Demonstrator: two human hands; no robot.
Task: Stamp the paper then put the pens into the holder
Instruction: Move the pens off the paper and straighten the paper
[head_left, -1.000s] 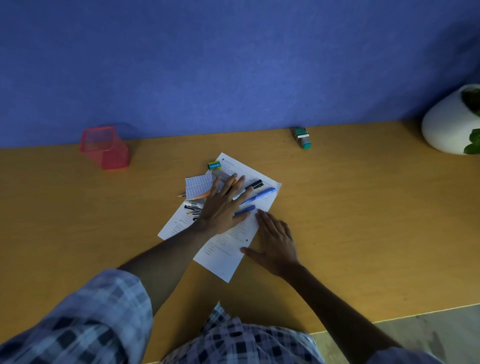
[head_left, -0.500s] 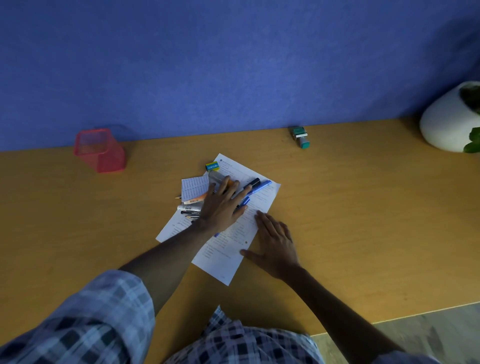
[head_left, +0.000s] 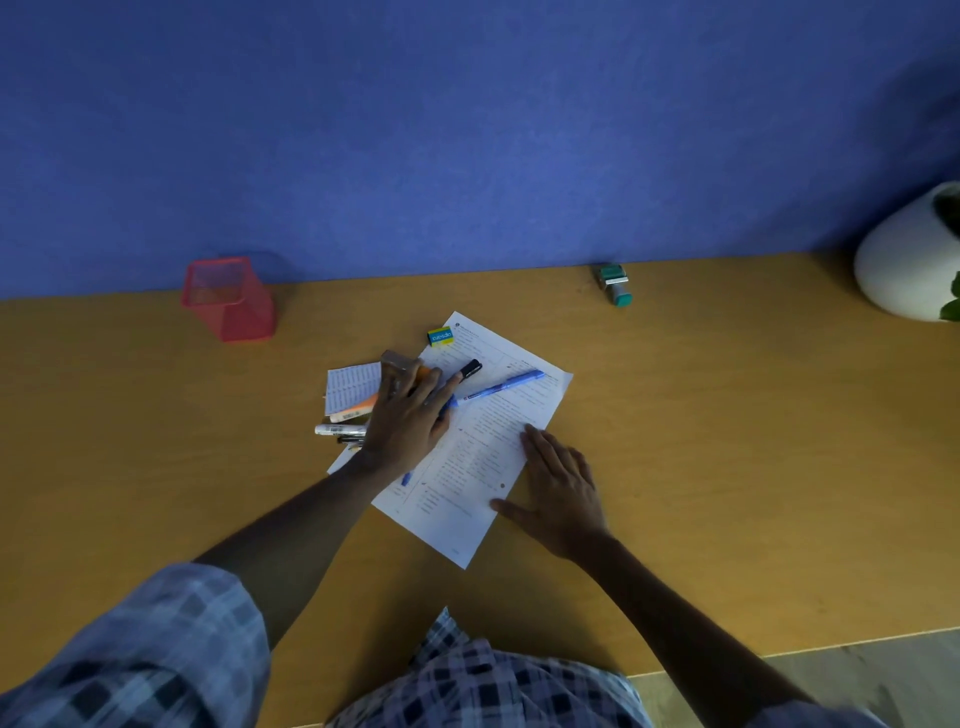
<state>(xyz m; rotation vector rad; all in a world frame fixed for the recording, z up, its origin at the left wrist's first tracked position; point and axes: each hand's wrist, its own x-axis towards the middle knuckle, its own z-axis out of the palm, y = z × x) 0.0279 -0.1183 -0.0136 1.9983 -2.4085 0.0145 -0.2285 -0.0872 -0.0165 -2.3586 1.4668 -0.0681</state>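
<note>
The white printed sheet of paper (head_left: 493, 441) lies askew in the middle of the yellow-brown wooden desk (head_left: 727, 441), covered in fine lines of text, with a small round mark near its right edge that may be a stamp impression, though it is too small to be sure. The step in hand looks like gathering the pens. The left hand (head_left: 410, 415) rests flat, fingers together, over a loose cluster of pens (head_left: 340, 430) on the sheet's left edge, gripping nothing that can be seen. A blue pen (head_left: 501, 387) and a black-capped marker (head_left: 470, 369) poke out beyond its fingertips. The right hand (head_left: 558, 493) lies open and flat, pinning the sheet's right edge. The next move calls for closing the fingers round the bundle and carrying it to the red mesh holder (head_left: 228, 299), well apart at the back left. The green stamp (head_left: 615, 285) stands by the wall.
</note>
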